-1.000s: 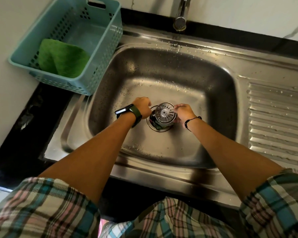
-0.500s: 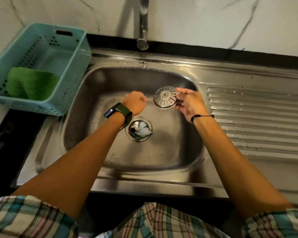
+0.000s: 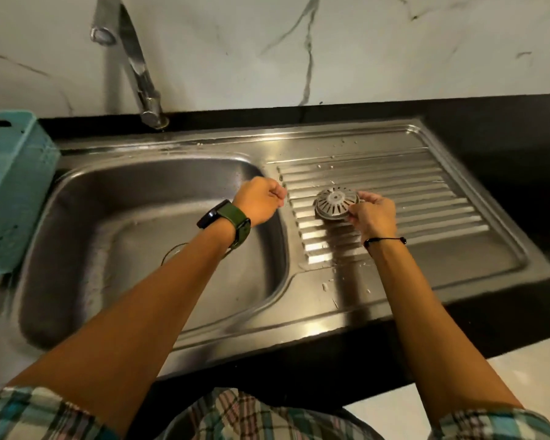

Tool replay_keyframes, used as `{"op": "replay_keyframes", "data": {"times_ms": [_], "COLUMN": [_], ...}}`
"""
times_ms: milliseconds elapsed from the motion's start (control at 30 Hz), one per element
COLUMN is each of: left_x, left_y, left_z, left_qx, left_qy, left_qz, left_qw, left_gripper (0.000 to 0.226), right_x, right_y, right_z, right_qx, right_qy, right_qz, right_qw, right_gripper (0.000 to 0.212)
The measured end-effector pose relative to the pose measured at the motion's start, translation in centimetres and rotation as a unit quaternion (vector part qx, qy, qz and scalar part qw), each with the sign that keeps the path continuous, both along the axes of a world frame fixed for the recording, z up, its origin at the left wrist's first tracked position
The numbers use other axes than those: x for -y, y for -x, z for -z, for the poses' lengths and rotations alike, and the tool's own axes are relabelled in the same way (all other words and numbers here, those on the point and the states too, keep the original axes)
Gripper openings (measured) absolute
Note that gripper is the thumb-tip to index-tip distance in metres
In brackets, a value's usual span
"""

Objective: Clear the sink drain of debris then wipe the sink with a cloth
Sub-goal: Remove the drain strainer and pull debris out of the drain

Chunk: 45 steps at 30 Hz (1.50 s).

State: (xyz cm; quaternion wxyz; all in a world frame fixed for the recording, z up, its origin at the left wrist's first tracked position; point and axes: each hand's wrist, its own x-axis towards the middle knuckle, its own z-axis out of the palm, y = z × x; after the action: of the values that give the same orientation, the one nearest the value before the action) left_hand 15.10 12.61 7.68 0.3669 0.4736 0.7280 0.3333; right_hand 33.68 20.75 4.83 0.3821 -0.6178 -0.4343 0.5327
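The right hand (image 3: 373,214) pinches the round perforated steel drain strainer (image 3: 336,203) by its edge, holding it low over the ribbed steel draining board (image 3: 426,198) beside the stainless steel sink (image 3: 134,198); whether it already rests there is hard to tell. The left hand (image 3: 261,201) hovers at the basin's right rim, its grip curled tight around nothing visible. With the strainer out, the drain opening (image 3: 172,252), mostly hidden behind the forearm, probably holds debris yet to be cleared, and wiping has not begun. A turquoise plastic basket (image 3: 10,185) sits left.

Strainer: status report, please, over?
Right hand pinches strainer at ribbed drainboard. Left hand curled, holds nothing. Left forearm hides most of drain.
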Motion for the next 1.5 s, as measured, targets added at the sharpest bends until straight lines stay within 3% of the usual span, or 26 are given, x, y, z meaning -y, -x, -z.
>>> {"op": "replay_keyframes", "data": {"times_ms": [100,200,300,367,433,533,600,833,900,1033,1167,1333,1500], "left_x": [1.4,3.3,5.4,6.8,8.0,9.7,10.7,13.0,13.5,13.7,13.7,13.5,12.9], "left_y": [0.8,2.7,5.4,7.4,9.2,11.8,13.0,15.1,15.7,16.8,17.6,17.7,18.2], "left_z": [0.6,1.0,1.2,1.4,1.5,1.9,2.2,5.3,6.4,8.5,10.6,12.1,12.6], "left_qx": [-0.023,-0.056,-0.086,-0.093,-0.096,-0.097,-0.099,-0.061,-0.054,-0.024,0.003,-0.001,0.020], "left_qy": [0.026,0.036,0.048,0.064,0.078,0.100,0.116,0.171,0.199,0.224,0.241,0.274,0.281], "left_qz": [-0.004,-0.029,-0.048,-0.066,-0.093,-0.132,-0.155,-0.210,-0.225,-0.247,-0.257,-0.231,-0.245], "left_qw": [0.999,0.997,0.994,0.991,0.988,0.981,0.976,0.961,0.952,0.942,0.936,0.933,0.927], "left_gripper": [0.028,0.024,0.022,0.022,0.020,0.018,0.017,0.022,0.022,0.022,0.022,0.012,0.017], "right_x": [0.4,0.6,0.7,1.1,1.7,3.1,4.5,9.1,9.8,10.6,11.6,12.2,11.9], "right_y": [-0.1,-0.2,0.8,2.6,5.3,11.0,14.9,24.2,25.6,27.7,28.5,28.2,27.9], "right_z": [0.7,0.7,-0.1,-1.0,-1.6,-1.4,-0.4,7.2,9.3,12.4,14.5,16.3,17.1], "right_qx": [0.148,0.301,0.414,0.455,0.437,0.378,0.338,0.354,0.386,0.418,0.450,0.448,0.464], "right_qy": [-0.065,-0.092,-0.103,-0.140,-0.175,-0.222,-0.215,-0.119,-0.108,-0.092,-0.090,-0.080,-0.114], "right_qz": [-0.024,-0.073,-0.103,-0.128,-0.168,-0.297,-0.381,-0.615,-0.632,-0.612,-0.625,-0.606,-0.615], "right_qw": [0.987,0.947,0.899,0.870,0.866,0.848,0.833,0.695,0.663,0.665,0.632,0.652,0.627], "right_gripper": [0.028,0.011,0.037,0.043,0.039,0.011,0.029,0.031,0.031,0.027,0.025,0.026,0.027]}}
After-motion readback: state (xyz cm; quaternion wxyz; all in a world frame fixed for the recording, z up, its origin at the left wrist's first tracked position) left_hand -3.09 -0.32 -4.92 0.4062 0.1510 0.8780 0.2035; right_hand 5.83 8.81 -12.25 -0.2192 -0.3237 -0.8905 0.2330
